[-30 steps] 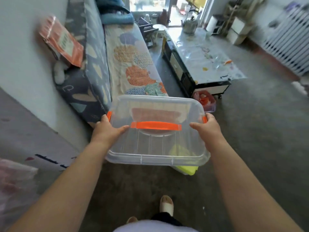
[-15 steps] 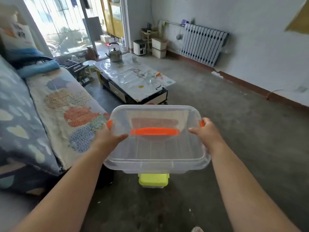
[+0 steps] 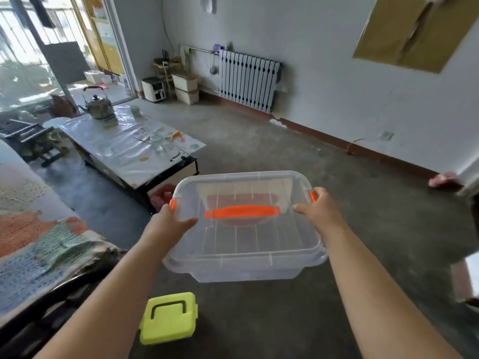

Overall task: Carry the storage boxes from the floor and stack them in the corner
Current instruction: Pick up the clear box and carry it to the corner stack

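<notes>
I hold a clear plastic storage box (image 3: 248,244) with an orange lid handle and orange side clips, lifted above the floor in front of me. My left hand (image 3: 166,226) grips its left end at the clip. My right hand (image 3: 320,209) grips its right end. A small lime-green box (image 3: 168,317) with a dark handle stands on the floor below, near my left forearm. Two stacked white boxes (image 3: 185,88) stand in the far corner beside the radiator.
A low coffee table (image 3: 134,149) with a kettle stands ahead on the left. A sofa with a patterned cover (image 3: 31,234) runs along the left. A white radiator (image 3: 248,79) lines the far wall. Another person's hand (image 3: 443,178) shows at the right edge. Bare concrete floor (image 3: 363,203) lies ahead.
My view has swung right from the sofa toward the open room and far corner. The clear box stays held in both hands. The lime-green box now shows fully on the floor.
</notes>
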### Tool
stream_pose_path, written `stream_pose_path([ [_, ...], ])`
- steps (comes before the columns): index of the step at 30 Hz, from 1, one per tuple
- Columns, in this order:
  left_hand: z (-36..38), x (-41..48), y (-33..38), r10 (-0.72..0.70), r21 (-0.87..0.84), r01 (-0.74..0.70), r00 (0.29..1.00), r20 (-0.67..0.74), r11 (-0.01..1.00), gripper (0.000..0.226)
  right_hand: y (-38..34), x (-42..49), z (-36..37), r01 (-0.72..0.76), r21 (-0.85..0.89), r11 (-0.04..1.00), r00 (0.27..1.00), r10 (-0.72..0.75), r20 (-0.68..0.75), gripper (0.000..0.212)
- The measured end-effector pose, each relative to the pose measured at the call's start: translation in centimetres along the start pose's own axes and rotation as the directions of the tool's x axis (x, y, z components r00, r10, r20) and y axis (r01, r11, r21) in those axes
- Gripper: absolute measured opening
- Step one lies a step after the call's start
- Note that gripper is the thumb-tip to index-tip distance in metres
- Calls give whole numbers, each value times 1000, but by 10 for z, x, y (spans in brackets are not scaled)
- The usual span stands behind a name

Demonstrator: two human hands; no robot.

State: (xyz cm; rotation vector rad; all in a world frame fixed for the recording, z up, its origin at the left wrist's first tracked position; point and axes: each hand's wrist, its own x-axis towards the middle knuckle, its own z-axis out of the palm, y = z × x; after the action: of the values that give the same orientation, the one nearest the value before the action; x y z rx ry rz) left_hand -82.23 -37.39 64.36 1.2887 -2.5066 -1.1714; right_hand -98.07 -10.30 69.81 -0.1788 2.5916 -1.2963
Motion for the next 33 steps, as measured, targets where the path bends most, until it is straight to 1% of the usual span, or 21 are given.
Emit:
stream_pose_path([
  [5, 37, 49, 41, -22, 4, 22, 1000, 16, 1000, 71, 13, 66, -16, -32, 11, 999, 999, 32, 4, 68],
  [10, 60, 123, 73, -39, 39, 38, 998, 39, 999, 72, 15, 138, -6, -99, 66, 993, 995, 97, 31, 60],
  [13, 71, 175, 94, -26, 42, 24, 998, 55, 999, 74, 7, 187, 3, -114, 64, 991, 993, 112, 36, 58],
  [16, 77, 237, 125, 6, 50, -10, 997, 80, 999, 76, -9, 245, 9, -130, 88, 988, 991, 130, 1, 58],
  [19, 72, 297, 163, 31, 5, -31, 995, 91, 1000, 75, -32, 304, 13, -145, 105, 984, 989, 148, -24, 55],
  [23, 73, 365, 206, 61, 12, -63, 995, 80, 998, 73, -54, 377, 20, -139, 137, 981, 988, 146, -44, 54],
  [28, 92, 439, 242, 43, 2, -44, 995, 86, 999, 70, -62, 470, 26, -142, 156, 978, 987, 152, -54, 51],
  [31, 108, 490, 271, 21, -10, -20, 996, 85, 1000, 68, -66, 538, 26, -121, 131, 984, 992, 126, -32, 48],
  [33, 124, 527, 297, 14, -31, -12, 999, 47, 999, 67, -73, 591, 23, -100, 105, 989, 995, 102, -13, 46],
])
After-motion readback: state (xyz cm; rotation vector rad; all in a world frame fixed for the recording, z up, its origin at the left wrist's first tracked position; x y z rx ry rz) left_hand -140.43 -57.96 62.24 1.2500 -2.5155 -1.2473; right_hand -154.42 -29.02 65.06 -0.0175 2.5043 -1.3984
